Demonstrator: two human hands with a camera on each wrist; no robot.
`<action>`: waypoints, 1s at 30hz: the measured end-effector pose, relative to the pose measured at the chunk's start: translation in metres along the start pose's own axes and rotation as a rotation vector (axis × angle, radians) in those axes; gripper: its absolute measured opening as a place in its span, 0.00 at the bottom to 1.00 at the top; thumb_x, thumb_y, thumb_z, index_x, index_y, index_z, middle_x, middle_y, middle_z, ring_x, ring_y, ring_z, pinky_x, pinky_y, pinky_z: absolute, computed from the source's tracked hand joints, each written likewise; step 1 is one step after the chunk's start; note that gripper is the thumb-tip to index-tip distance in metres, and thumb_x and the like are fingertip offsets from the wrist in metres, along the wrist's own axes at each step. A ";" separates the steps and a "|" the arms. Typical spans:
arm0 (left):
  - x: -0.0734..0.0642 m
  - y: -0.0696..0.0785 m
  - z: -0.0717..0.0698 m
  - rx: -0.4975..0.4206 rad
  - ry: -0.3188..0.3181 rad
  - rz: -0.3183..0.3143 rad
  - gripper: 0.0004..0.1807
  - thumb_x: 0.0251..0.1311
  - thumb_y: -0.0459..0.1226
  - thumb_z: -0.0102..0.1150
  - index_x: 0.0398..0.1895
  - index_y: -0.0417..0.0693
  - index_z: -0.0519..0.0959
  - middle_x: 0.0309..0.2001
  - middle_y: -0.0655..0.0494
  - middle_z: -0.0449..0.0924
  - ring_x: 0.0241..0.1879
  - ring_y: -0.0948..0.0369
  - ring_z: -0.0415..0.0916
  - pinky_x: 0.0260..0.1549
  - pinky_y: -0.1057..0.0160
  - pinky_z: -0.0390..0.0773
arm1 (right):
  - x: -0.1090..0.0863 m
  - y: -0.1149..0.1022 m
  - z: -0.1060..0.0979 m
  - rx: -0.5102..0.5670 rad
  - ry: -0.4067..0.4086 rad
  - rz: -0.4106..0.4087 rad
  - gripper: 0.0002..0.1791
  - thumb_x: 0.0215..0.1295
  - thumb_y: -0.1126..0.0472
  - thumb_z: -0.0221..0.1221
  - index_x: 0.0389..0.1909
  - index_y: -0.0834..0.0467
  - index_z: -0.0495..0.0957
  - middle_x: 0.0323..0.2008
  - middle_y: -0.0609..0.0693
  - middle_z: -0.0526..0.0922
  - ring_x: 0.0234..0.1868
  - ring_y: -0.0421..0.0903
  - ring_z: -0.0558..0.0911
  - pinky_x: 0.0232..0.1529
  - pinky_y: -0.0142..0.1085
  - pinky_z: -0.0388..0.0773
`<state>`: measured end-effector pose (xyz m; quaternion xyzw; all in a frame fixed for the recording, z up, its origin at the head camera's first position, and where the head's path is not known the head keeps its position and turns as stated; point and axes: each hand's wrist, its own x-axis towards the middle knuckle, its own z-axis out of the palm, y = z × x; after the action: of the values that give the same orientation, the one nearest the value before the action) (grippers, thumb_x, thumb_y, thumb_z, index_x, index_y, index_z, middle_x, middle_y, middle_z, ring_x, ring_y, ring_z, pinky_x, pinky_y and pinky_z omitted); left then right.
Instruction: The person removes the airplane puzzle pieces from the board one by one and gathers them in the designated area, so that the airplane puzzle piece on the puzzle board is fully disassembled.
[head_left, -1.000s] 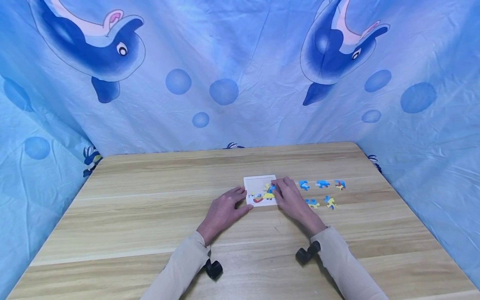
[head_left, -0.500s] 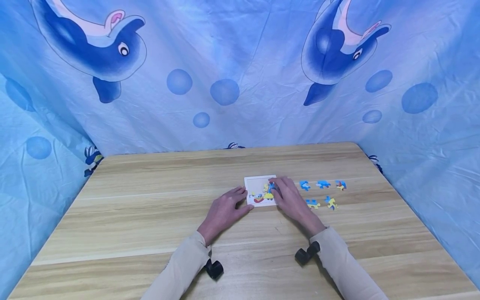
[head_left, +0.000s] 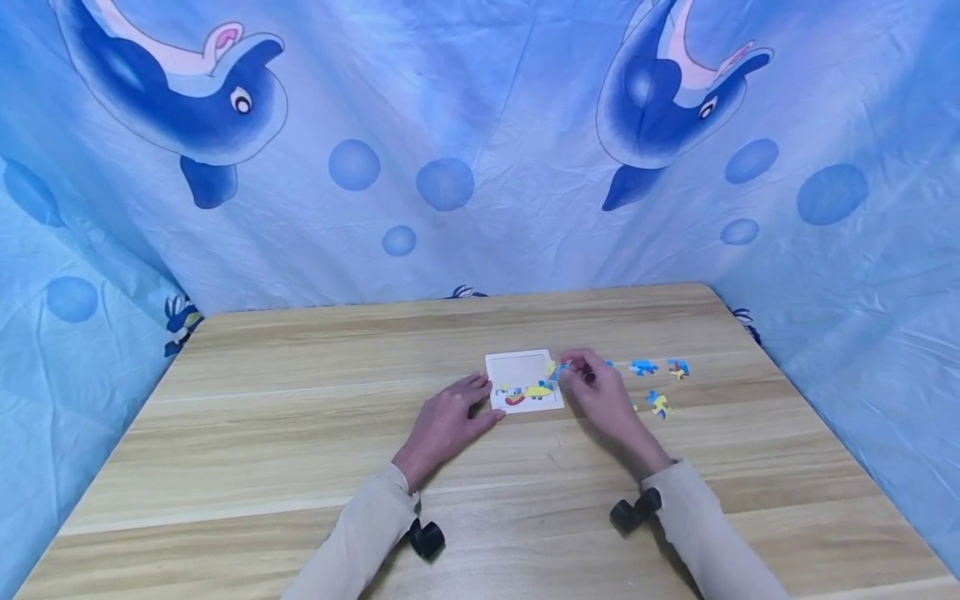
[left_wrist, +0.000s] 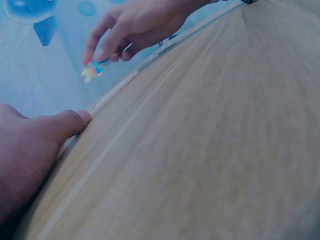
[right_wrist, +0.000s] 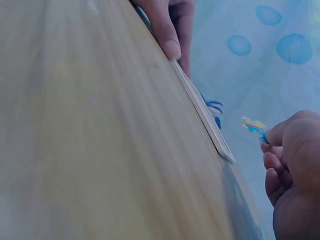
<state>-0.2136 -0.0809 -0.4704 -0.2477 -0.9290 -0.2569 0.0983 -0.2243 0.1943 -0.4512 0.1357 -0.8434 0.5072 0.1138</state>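
Note:
In the head view, a white-framed puzzle board (head_left: 525, 408) lies on the table, with yellow, red and blue pieces along the lower part of its recess. My left hand (head_left: 450, 421) rests at its left side, fingers by the left edge and thumb extended at the near corner. In the right wrist view that thumb (right_wrist: 171, 49) touches the board's rim. My right hand (head_left: 600, 400) pinches a blue and yellow puzzle piece (left_wrist: 92, 71) between thumb and finger, raised above the board's right edge. The piece's far part is hidden by the fingertips.
To the right of the board lie several loose puzzle pieces, among them a blue one (head_left: 643, 367), a blue and red one (head_left: 678, 368) and a yellow one (head_left: 659, 405). My right hand partly covers others. A blue dolphin-print curtain (head_left: 450, 100) hangs behind the wooden table (head_left: 337, 350).
My right hand has lifted the puzzle piece off the board's right part and moved a little to the right with it, baring more of the recess. The left hand stays in place.

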 end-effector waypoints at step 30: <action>-0.002 0.000 0.000 -0.019 0.026 -0.014 0.32 0.66 0.55 0.67 0.64 0.44 0.81 0.67 0.50 0.77 0.69 0.54 0.71 0.64 0.50 0.75 | -0.052 0.035 -0.098 -0.176 0.186 -0.024 0.12 0.73 0.74 0.58 0.54 0.71 0.79 0.38 0.60 0.80 0.39 0.34 0.75 0.37 0.20 0.73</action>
<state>-0.2122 -0.0817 -0.4711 -0.2388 -0.9269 -0.2695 0.1060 -0.1822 0.3025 -0.4521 0.0874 -0.8689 0.4401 0.2089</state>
